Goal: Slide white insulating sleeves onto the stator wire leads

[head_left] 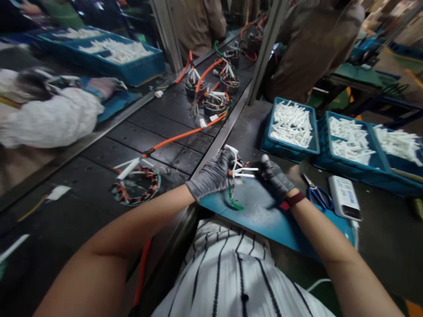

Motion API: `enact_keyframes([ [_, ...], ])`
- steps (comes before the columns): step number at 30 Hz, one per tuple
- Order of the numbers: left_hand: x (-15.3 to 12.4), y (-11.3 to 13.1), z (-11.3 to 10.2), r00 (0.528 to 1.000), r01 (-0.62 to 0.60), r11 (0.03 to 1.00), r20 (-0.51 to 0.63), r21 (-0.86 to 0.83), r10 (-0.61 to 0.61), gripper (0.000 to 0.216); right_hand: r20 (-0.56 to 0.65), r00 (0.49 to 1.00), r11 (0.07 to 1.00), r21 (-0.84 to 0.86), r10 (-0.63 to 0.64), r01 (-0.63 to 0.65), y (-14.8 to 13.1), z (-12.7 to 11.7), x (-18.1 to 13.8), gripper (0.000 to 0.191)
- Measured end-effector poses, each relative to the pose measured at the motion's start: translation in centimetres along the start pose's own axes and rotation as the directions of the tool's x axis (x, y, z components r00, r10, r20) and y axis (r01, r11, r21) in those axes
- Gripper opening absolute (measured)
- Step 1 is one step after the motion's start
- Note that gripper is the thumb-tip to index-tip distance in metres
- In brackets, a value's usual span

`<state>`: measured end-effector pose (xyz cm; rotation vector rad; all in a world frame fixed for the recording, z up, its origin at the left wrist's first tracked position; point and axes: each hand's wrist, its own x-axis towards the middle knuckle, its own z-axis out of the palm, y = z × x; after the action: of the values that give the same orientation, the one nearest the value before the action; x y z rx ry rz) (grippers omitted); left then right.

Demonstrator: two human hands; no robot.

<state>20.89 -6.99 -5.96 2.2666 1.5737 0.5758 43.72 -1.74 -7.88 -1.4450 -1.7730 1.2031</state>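
Observation:
My left hand [214, 173], in a grey striped glove, is closed on a stator coil ring [242, 164] whose wires carry white sleeves [246, 171]. The sleeves point right, and a green wire end [235, 203] hangs below. Much of the ring is hidden behind the glove. Just right of the sleeve tips is my right hand [276, 175], also gloved, thumb raised and apart from the fingers. I see nothing in it, though its fingers are dark and partly blurred. Both hands are above a blue mat [254, 211].
Blue bins [291, 154] of white sleeves line the right side, near blue-handled scissors [320, 198] and a white device [344, 198]. Left, a dark conveyor [175, 152] bears stator rings [158, 187] with orange cables. A co-worker's white sleeve [56, 116] is across it.

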Motion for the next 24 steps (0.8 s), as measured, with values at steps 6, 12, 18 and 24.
enact_keyframes([
  [6,-0.8,2.5,-1.7,0.940,-0.023,0.966,0.334,0.259,-0.067,0.065,-0.243,0.960,0.969,-0.233,-0.138,0.080,2.8,0.6,0.2,0.057],
  [12,-7.7,1.0,-7.0,0.930,0.359,0.773,0.273,-0.524,-0.247,0.032,-0.204,0.961,0.945,-0.304,-0.185,0.117,3.7,0.4,0.1,0.045],
  [18,-23.5,0.2,-13.7,0.647,0.544,0.273,0.190,-0.793,-0.738,0.037,-0.138,0.976,0.938,-0.326,-0.170,0.117,3.7,0.3,-0.1,0.039],
  [24,-29.0,-3.8,-15.9,0.256,0.829,0.373,-0.311,-0.416,-0.915,0.068,-0.096,0.983,0.931,-0.347,-0.154,0.112,2.9,0.3,-0.3,0.041],
])
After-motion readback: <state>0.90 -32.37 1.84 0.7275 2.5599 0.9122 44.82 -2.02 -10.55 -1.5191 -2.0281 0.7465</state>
